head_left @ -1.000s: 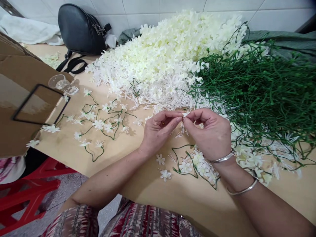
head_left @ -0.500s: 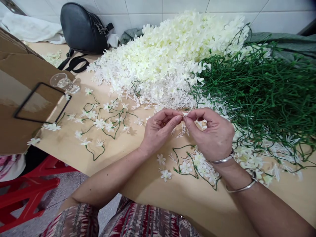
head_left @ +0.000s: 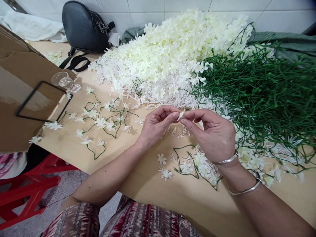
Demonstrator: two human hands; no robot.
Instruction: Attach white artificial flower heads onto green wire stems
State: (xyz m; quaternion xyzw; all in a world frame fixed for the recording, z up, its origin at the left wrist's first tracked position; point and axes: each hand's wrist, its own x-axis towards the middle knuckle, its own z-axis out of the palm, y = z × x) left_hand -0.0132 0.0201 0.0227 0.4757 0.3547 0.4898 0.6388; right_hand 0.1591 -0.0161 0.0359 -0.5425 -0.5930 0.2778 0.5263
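Observation:
A small white flower piece (head_left: 181, 115) is pinched between the fingertips of my left hand (head_left: 158, 123) and my right hand (head_left: 213, 131), which nearly meet at mid-table. Behind them rises a big heap of white and cream petals (head_left: 172, 56) with thin white stamens at its front. Green plastic stems (head_left: 261, 89) are piled to the right. Left of my hands lie several green stems tipped with white flowers (head_left: 100, 122). Nearer to me, more flowers on stems (head_left: 186, 167) and two loose flowers (head_left: 161, 159) rest on the table.
A black bag (head_left: 85, 28) stands at the back left by the tiled wall. A clear cup (head_left: 65, 81) lies tipped beside a cardboard box (head_left: 19, 98) and a black wire frame (head_left: 40, 82). Red stools (head_left: 27, 194) stand below the table's left edge.
The small white flower piece has tilted and shows more between my fingertips. My fingertips have parted slightly, and the whole view has shifted a little.

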